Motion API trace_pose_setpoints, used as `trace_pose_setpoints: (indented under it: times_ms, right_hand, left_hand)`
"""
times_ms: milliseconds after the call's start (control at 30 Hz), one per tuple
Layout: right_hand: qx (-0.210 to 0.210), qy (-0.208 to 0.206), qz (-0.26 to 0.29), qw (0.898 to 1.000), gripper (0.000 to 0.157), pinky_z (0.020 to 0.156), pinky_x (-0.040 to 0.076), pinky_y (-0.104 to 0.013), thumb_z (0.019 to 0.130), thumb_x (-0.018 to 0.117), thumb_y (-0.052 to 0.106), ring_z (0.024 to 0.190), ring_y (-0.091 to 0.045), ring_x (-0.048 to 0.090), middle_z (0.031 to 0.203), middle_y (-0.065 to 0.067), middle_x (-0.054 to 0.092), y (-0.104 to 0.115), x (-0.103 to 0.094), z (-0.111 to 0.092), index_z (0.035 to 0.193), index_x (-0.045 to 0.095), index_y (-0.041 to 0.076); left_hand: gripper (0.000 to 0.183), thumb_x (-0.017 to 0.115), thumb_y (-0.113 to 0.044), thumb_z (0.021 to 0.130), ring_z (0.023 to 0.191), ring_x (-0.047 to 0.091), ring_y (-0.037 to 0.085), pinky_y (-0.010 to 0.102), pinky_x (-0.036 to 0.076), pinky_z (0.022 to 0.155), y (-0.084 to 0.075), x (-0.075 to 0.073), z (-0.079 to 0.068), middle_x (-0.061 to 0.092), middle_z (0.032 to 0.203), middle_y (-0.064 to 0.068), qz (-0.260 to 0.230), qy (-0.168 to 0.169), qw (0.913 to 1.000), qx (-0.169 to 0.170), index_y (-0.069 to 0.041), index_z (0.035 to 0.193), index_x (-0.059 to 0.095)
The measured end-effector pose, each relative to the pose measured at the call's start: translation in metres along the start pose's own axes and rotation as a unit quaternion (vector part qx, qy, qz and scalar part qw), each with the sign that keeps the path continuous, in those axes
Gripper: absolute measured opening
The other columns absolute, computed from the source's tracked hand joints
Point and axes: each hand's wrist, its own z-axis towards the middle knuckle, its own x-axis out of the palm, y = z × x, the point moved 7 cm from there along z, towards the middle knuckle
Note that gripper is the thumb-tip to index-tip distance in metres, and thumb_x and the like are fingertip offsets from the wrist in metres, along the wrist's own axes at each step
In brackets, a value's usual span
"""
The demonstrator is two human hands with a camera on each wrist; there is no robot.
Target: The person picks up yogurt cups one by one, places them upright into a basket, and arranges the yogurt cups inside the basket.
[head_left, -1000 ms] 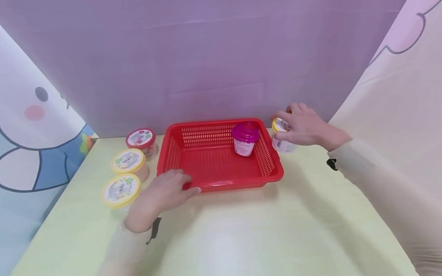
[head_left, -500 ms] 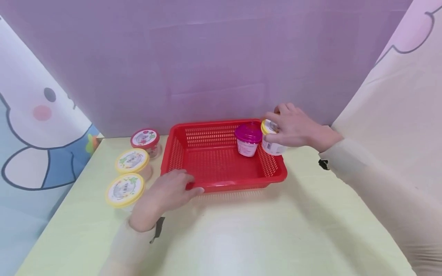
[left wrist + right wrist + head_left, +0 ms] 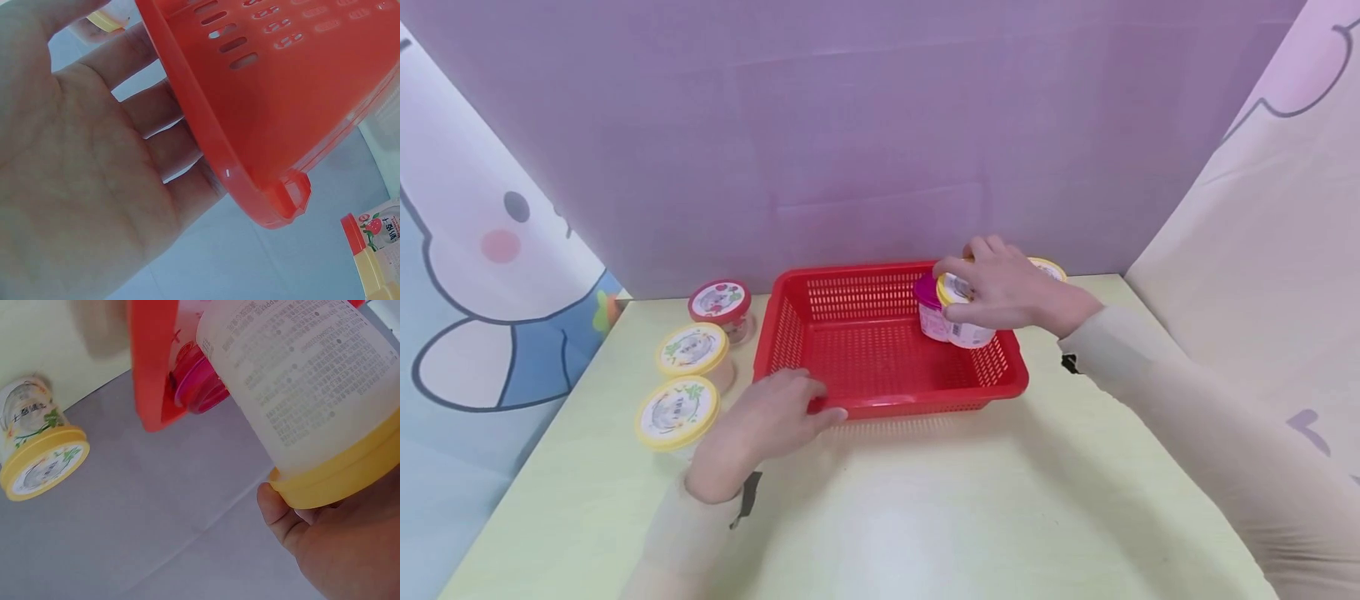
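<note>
In the head view, the right hand (image 3: 1011, 287) grips a translucent white plastic tub with a yellow lid (image 3: 972, 335) over the right half of a red, slotted plastic basket (image 3: 917, 402), close by a pale round cup with a domed magenta lid (image 3: 929, 289); whether the two touch, or the tub's base meets the basket floor, I cannot tell. Going straight down, tub upright, would probably avoid knocking that neighbour and catching the basket's right rim. The left hand (image 3: 767, 417) lies at the basket's near left corner, where light pressure should stop it sliding on the pale yellow bench (image 3: 917, 500). Another yellow-lidded tub (image 3: 1049, 267) stands near the bench's far right corner, partly hidden, so the forearm is best kept high. In the left wrist view, the left hand's fingers (image 3: 153, 109) are spread and nearly straight at the rim; their tips are hidden, so I cannot tell whether they clamp it. In the right wrist view, the right hand's fingers (image 3: 278, 515) are clamped on the yellow lid's edge; letting go only once the base sits flat should spare the lid.
</note>
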Motion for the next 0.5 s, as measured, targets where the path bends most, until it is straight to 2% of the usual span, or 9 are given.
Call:
trace_pose_setpoints:
  times_ms: [500]
  right_hand:
    - [-0.028, 0.012, -0.002, 1.0, 0.06, 0.094, 0.043, -0.047, 0.082, 0.066, 0.045, 0.115, -0.025, 0.041, 0.123, -0.009, 0.05, 0.033, 0.016, 0.016, 0.14, 0.058, 0.029]
  left_hand:
    - [0.049, 0.083, -0.046, 0.081, 0.087, 0.059, 0.015, 0.033, 0.056, 0.076, 0.0, -0.001, 0.0, 0.066, 0.098, -0.004, 0.01, 0.003, 0.9999, -0.008, -0.016, 0.118, 0.072]
